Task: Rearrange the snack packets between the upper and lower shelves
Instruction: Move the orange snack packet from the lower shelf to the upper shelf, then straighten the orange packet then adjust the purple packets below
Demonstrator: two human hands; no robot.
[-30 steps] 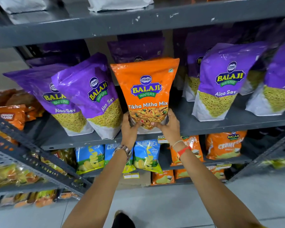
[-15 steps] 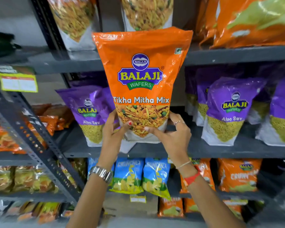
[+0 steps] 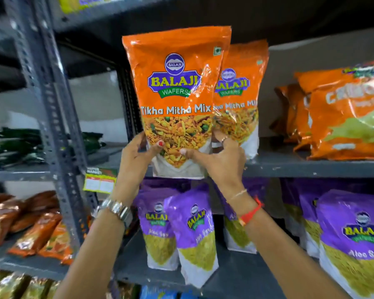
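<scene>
I hold an orange Tikha Mitha Mix packet [image 3: 175,83] upright by its bottom corners. My left hand [image 3: 136,156] grips its lower left and my right hand [image 3: 220,156] its lower right. Its base hangs at the front edge of the upper shelf [image 3: 300,165]. A second orange Tikha Mitha Mix packet [image 3: 242,93] stands on that shelf just behind and to the right. On the lower shelf [image 3: 235,275] stand several purple Aloo Sev packets [image 3: 194,229], below my wrists.
Orange snack bags [image 3: 343,117] lie stacked on the upper shelf at the right. A grey perforated upright [image 3: 52,117] rises left of my hands, with a yellow price tag [image 3: 99,180] near it. Dark green packets [image 3: 15,145] and brown-orange packets [image 3: 30,225] fill the left rack.
Both hands have lifted the orange packet from the purple-packet shelf up to the shelf above. The view has tilted upward, and a second orange packet now shows behind it.
</scene>
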